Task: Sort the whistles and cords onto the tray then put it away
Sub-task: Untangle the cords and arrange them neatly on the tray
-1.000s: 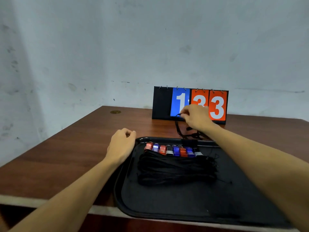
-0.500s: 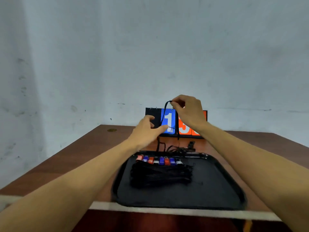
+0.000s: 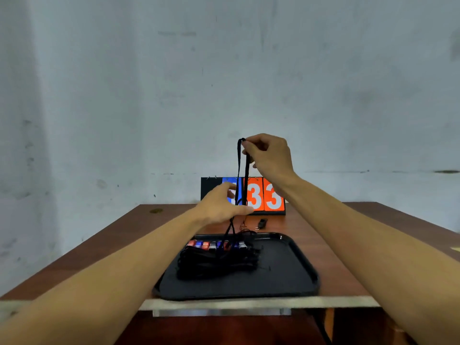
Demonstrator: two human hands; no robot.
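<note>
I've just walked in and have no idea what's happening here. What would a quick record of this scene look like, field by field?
Right hand: pinches the top of a black cord, lifted above the table
Left hand: holds the same cord lower down
Tray: black, near the table's front edge
On tray: row of whistles, red, blue and silver; bundle of cords
Off tray: black whistle on the table behind it
Background: flip scoreboard, partly hidden by the hands

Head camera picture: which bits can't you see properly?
Head view:
- Scoreboard's blue number: covered by the left hand and the black cord.
- Row of whistles on the tray: too small and blurred to count.
- Small black thing beyond the tray: too small to name.
</note>
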